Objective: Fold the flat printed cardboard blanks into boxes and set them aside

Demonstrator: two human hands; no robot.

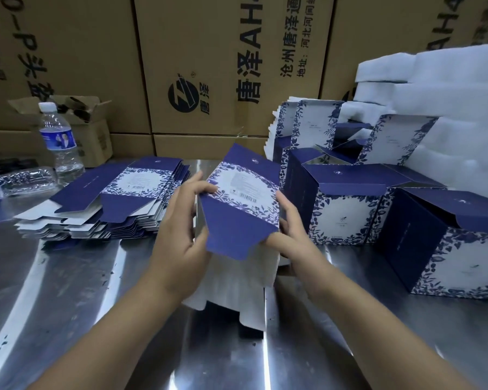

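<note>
Two hands on one blank [241, 209]: your left hand [178, 235] and right hand [290, 235] pinch its side edges. Judged light, thin, easily creased; hold along the folds.

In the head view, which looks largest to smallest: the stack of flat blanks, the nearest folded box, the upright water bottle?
1-2. stack of flat blanks and nearest folded box: look alike; the box is nearer the camera, so unranked.
3. upright water bottle.
</note>
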